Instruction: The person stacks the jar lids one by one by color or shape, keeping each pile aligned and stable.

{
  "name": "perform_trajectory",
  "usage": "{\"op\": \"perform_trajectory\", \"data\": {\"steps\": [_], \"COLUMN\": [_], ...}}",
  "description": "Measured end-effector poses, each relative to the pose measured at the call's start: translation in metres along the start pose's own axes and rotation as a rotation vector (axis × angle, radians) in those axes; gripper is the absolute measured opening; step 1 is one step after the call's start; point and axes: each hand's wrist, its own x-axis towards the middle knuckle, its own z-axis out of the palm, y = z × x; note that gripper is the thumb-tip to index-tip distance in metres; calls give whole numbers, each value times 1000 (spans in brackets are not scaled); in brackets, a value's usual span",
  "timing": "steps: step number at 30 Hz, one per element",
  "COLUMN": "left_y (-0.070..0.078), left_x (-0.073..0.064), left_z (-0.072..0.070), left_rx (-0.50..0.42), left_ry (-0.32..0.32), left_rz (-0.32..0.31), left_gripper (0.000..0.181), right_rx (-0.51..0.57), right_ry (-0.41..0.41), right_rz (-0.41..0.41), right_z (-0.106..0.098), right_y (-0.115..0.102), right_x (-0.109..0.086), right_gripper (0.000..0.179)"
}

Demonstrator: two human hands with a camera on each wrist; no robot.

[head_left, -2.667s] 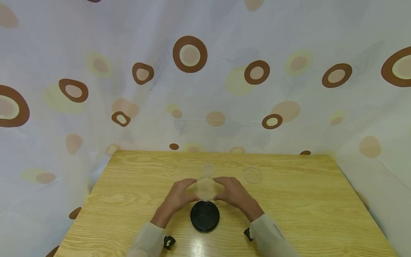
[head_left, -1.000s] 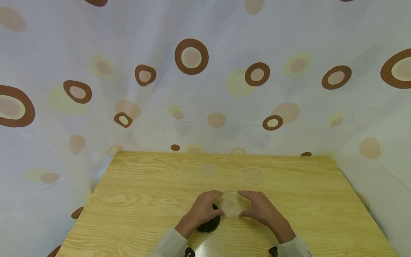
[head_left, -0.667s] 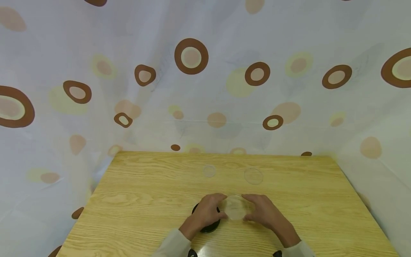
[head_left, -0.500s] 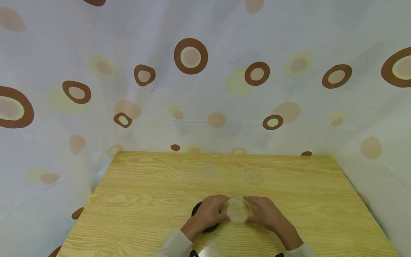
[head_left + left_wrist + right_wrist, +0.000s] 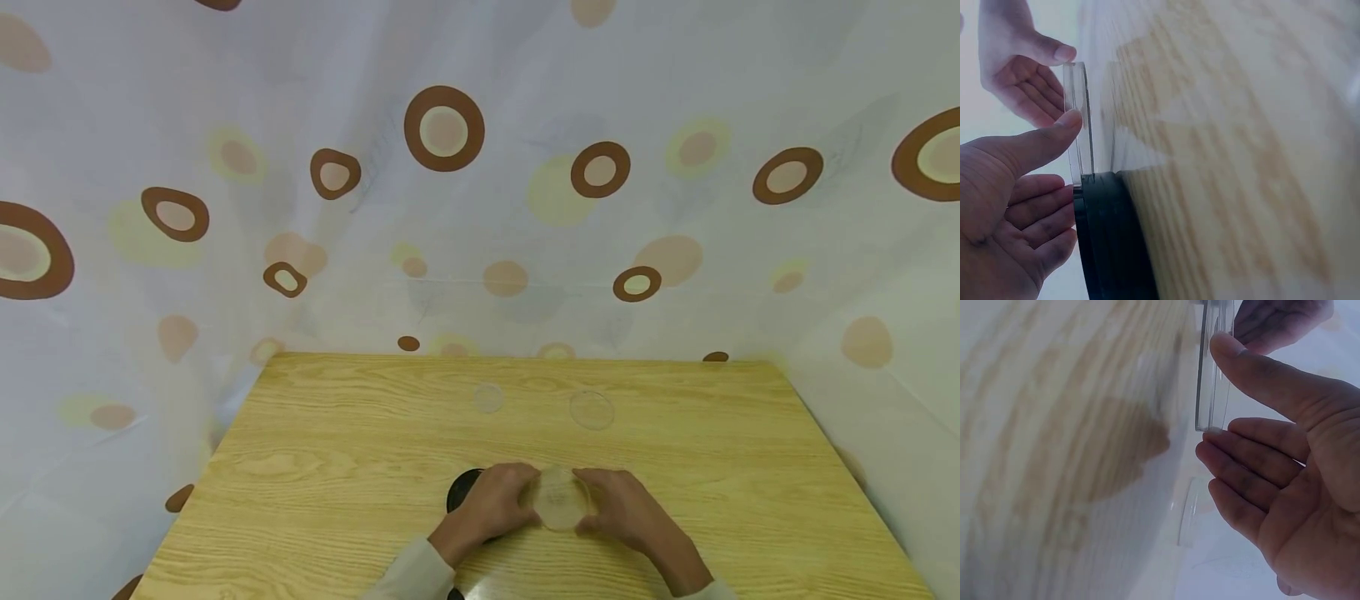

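Note:
A clear, shallow petri dish (image 5: pixel 561 500) is held level between my two hands, low over the table. My left hand (image 5: pixel 497 502) pinches its left edge with thumb and fingers, and my right hand (image 5: pixel 619 507) grips the opposite edge the same way. In the right wrist view the dish (image 5: pixel 1210 375) shows as thin clear walls above the wood. Just left of it stands a black round dish (image 5: pixel 461 487), mostly hidden under my left hand; the left wrist view shows its dark side wall (image 5: pixel 1116 244) close by my left fingers.
Farther back on the wooden table (image 5: pixel 337 442) lie a small clear round dish (image 5: pixel 489 398) and a larger clear round dish (image 5: pixel 592 410). A patterned white curtain (image 5: pixel 495 208) rises behind the table and along both sides.
Both hands have carried the clear petri dish from beyond the black dish to its right and nearer to me. The left hand now covers most of the black dish.

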Motion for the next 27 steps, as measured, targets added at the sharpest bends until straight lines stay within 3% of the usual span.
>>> {"op": "perform_trajectory", "data": {"steps": [8,17,27], "left_y": [3,4,4], "left_x": [1,2,1], "left_z": [2,5,1], "left_rx": [66,75,62], "left_ry": [-30,-14,-67], "left_rz": [6,41,8], "left_gripper": [58,51,54], "right_rx": [-9,-56,-66], "right_ry": [-10,-20,-31], "right_rz": [4,-7,-16], "right_z": [4,7,1], "right_y": [1,1,3], "right_x": [-3,-6,-7], "right_gripper": [68,68,69]}}
